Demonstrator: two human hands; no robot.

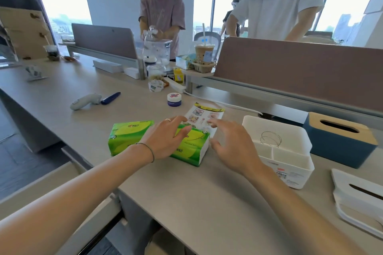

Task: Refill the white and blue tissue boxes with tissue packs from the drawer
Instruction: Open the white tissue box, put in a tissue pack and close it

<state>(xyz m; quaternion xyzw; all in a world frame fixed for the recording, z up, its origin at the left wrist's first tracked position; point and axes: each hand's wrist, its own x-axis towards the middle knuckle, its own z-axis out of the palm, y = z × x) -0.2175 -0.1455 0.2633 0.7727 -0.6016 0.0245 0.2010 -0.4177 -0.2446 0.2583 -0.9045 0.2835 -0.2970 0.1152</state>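
Two green plastic-wrapped tissue packs (132, 136) lie side by side on the grey worktop (207, 196). The left hand (165, 141) rests flat on the right pack, fingers spread, gripping nothing; the right hand (232, 145) hovers open beside it. Loading seems about to begin: next, lift one pack into the open white plastic tissue box (290, 163), holding only a wire spring. The blue tissue box with wooden lid (339, 147) stands closed, far right.

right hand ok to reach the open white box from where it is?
Probably yes. The right hand hovers open just left of the white box, nothing lies between them, and the box's lid is off, set aside to its right.
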